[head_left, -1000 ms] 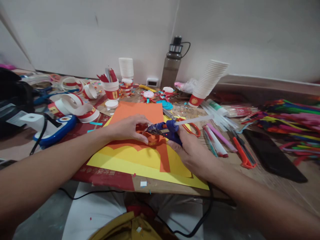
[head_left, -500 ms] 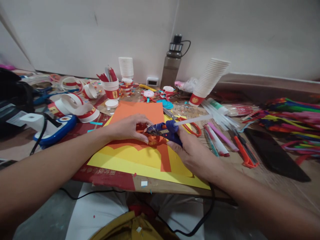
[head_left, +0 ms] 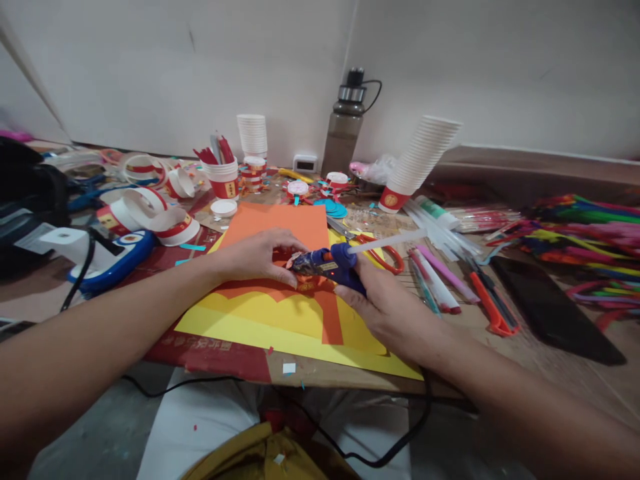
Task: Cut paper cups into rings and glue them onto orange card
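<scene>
My right hand (head_left: 380, 300) grips a dark blue glue gun (head_left: 345, 267), a translucent glue stick (head_left: 393, 240) jutting from its back end. The gun points left, its tip close to the thumb of my left hand (head_left: 265, 257). My left fingers and thumb curve round a small red piece with gold print (head_left: 306, 287), mostly hidden behind the gun. Under both hands lie an orange sheet (head_left: 280, 220) with a cut edge and yellow sheets (head_left: 240, 327). Orange-handled scissors (head_left: 383, 253) lie just beyond the gun.
Stacked paper cups (head_left: 417, 167) lean at the back right, near a water bottle (head_left: 343, 133). Left stand a cup of pencils (head_left: 221, 173), cut cup rings (head_left: 130, 213) and a blue-based device (head_left: 120, 260). Right are markers (head_left: 437, 283), a utility knife (head_left: 493, 303), a phone (head_left: 555, 310) and pipe cleaners (head_left: 590, 233).
The glue gun's tip has dipped very slightly near my left thumb. Both hands otherwise keep nearly the same place and hold.
</scene>
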